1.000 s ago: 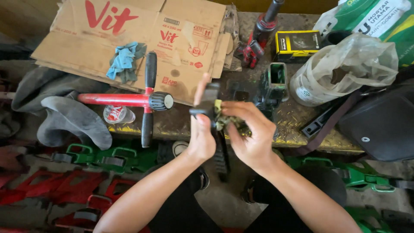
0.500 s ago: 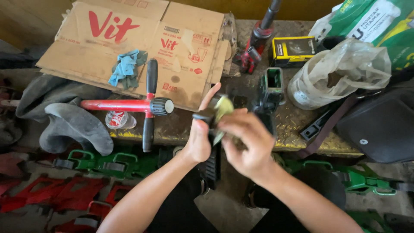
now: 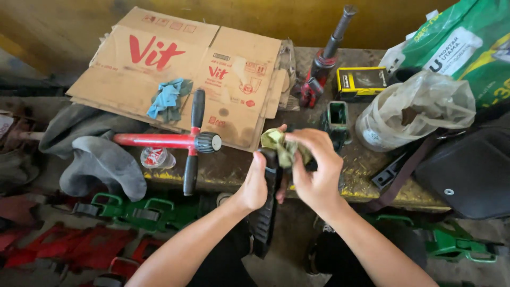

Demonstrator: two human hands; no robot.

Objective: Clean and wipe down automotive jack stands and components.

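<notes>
Black ribbed tool part [image 3: 267, 212], long and dark, held upright-ish at centre of the head view, lower end hanging down toward 6 o'clock between the forearms, upper end hidden under a yellow-green rag [image 3: 281, 144]

Left hand [image 3: 255, 183] closed around the upper portion of the part, thumb up along its side

Right hand [image 3: 316, 172] at 3 o'clock of the left, fingers curled and pinching the rag against the top of the part; both hands touching each other around it

At 9 o'clock of the hands, a red T-shaped tool with black handles [image 3: 183, 141] lying on the worn wooden bench [image 3: 234, 167], near a small crushed plastic cup [image 3: 155, 157]

At 11 o'clock, flattened cardboard [image 3: 180, 69] with a blue cloth [image 3: 167, 98] on it

At 12 o'clock, a red and black jack-like tool [image 3: 321, 61]; just beside it a small yellow and black box [image 3: 362, 81] and a dark green housing [image 3: 337, 114]

At 2 o'clock, a clear plastic bag [image 3: 417, 109], a green sack [image 3: 467, 42] behind it, a black bag [image 3: 467, 172] at 3 o'clock

At 9 o'clock below the bench edge, grey rubber sheet [image 3: 101, 165]; green [image 3: 138, 210] and red metal frames [image 3: 58, 247] at 7 o'clock
</notes>
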